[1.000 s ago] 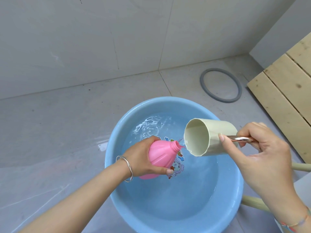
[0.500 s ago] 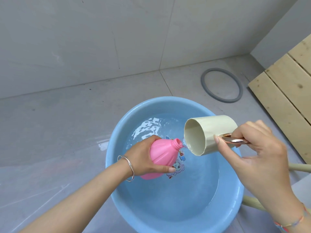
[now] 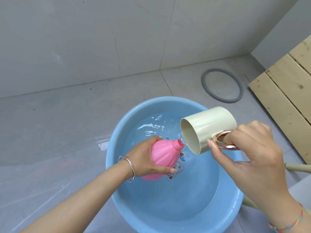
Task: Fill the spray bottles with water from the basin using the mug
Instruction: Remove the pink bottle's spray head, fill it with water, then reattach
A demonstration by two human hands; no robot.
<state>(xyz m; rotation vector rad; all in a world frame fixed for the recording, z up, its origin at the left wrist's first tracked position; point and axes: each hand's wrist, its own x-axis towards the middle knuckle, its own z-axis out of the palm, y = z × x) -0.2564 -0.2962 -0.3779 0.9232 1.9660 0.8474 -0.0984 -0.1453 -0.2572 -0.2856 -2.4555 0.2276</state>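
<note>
Your left hand [image 3: 143, 157] gripped the pink bottle [image 3: 161, 155] over the basin [image 3: 151, 103], neck angled right. Your right hand [image 3: 252, 148] held the mug [image 3: 210, 125] by its handle, tipped, lip just beside the bottle's mouth.

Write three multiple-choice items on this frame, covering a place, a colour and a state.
1. Where is the pink bottle? A. on a shelf B. over the blue basin C. in a drawer
2. What colour is the handle of the mug? A. black B. green C. rose-gold
3. How is the mug held? A. tipped, mouth at the bottle's neck B. upright C. upside down
Answers: 1 B, the left hand grips it above the water; 2 C, the shiny handle shows in the right hand; 3 A, it lies nearly sideways by the open neck.
</note>
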